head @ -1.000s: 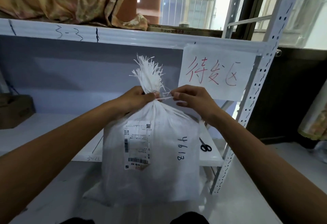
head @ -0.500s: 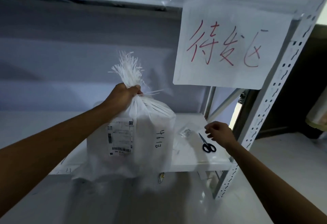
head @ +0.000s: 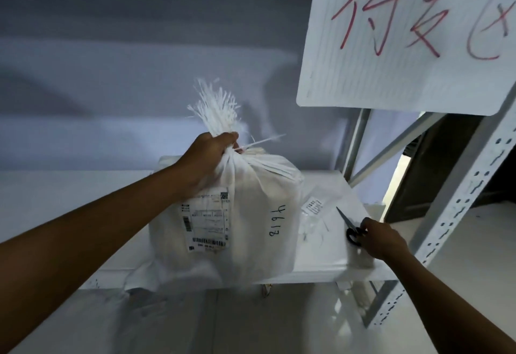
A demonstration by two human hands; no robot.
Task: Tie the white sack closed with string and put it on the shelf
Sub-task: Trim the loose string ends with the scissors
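I see the white woven sack (head: 223, 214) upright on the white metal shelf (head: 329, 258), its frayed neck pointing to 12 o'clock, my left hand (head: 206, 155) clenched around it. At 3 o'clock my right hand (head: 379, 239) curls onto the black-handled scissors (head: 350, 228), hiding part of the handles; the thin string (head: 262, 141) is blurred.

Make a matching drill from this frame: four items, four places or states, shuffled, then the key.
Items
1. white sack
2. scissors
3. paper sign
4. shipping label

Places or states
A. stuck on the sack's front
B. hanging from the rack at upper right, red writing
C. gripped at its tied neck by the left hand
D. lying on the shelf, right hand at the handles

Pairs: 1-C, 2-D, 3-B, 4-A
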